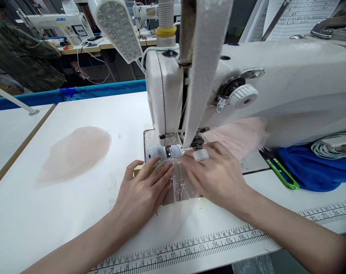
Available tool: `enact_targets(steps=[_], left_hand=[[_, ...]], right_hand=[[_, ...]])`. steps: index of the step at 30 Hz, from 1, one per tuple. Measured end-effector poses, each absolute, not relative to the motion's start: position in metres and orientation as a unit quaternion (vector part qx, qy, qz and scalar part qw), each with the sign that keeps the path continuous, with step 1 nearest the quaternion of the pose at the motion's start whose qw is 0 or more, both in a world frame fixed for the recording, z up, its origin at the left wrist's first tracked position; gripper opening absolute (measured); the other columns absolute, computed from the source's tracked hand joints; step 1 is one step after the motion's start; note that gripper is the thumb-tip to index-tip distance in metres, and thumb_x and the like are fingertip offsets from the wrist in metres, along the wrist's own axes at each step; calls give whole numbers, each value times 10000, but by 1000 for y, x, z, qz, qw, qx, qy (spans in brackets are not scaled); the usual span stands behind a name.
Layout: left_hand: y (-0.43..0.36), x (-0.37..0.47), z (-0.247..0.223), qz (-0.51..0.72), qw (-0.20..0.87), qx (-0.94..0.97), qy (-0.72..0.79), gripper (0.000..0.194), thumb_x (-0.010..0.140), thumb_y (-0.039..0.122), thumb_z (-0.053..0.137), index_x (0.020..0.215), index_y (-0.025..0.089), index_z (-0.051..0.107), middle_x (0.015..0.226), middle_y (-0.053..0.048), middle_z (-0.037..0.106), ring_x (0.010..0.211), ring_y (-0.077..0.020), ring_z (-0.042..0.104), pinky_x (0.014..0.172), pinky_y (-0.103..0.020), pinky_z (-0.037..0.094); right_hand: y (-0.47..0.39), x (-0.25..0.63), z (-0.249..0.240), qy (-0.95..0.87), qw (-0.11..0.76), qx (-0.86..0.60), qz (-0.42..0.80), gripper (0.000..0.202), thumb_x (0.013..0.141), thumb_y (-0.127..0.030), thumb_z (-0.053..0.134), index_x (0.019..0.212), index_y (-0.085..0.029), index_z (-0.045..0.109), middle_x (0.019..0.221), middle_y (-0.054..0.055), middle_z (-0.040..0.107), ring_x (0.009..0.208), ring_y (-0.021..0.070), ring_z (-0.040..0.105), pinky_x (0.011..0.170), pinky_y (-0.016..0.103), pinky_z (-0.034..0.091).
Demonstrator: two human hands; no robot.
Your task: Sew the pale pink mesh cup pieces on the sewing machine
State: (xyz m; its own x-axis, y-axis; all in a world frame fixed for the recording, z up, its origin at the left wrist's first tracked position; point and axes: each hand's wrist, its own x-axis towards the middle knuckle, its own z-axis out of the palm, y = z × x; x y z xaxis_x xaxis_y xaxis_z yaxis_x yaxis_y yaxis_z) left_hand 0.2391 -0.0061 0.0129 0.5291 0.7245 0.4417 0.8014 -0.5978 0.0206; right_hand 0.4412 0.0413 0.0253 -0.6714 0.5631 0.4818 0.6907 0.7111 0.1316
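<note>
A white sewing machine (164, 95) stands in front of me, its presser foot (168, 151) down between my hands. Sheer, see-through fabric (182, 186) lies below the needle area and trails toward the table's front edge. On its left side rests my left hand (145, 184), open, fingers stretched out flat and fingertips touching the fabric close to the foot. My right hand (215, 175) is closed, its bent fingers pinching the right side of the fabric beside the foot. The fingertips of the right hand are partly hidden.
A pale pink sheer piece (78, 154) lies on the table at left, and more pink fabric (238, 135) sits under the machine arm. Green thread snips (283, 173) lie by a blue cloth (312, 167) at right. A printed ruler (190, 249) runs along the front edge. Another person (24, 57) is at far left.
</note>
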Motion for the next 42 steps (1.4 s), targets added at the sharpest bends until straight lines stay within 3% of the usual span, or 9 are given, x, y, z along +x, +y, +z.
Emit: enact_targets(steps=[4,7,25,42], left_hand=[[-7,239,13,-202,97,-869,-441,329,955,194,457,1263,207,574,1234,-15,648,1173,-262,561,906,-430,342],[-9,237,14,-196,115,-867,-444,352,954,259,473,1295,218,550,1226,-31,654,1173,-263,559,911,-423,343],[-7,242,9,-185,122,-854,-470,380,959,346,455,1303,215,549,1229,-89,647,1195,-292,542,920,-453,350],[-5,239,9,-184,112,-854,-474,362,976,353,407,1260,207,577,1259,-67,631,1205,-275,522,935,-445,332]], right_hand=[[30,436,15,-921,183,-322,-119,339,862,-85,482,1162,-95,640,1006,78,723,884,216,600,827,372,402],[29,435,8,-924,152,-329,-125,346,857,-92,492,1171,-62,632,1058,107,708,925,233,591,845,386,400],[42,436,7,-924,146,-333,-118,304,888,-109,474,1141,-112,642,1113,103,692,987,238,597,907,399,371],[45,437,7,-923,137,-333,-135,334,898,-126,463,1194,-89,613,1086,106,703,1032,238,590,994,416,320]])
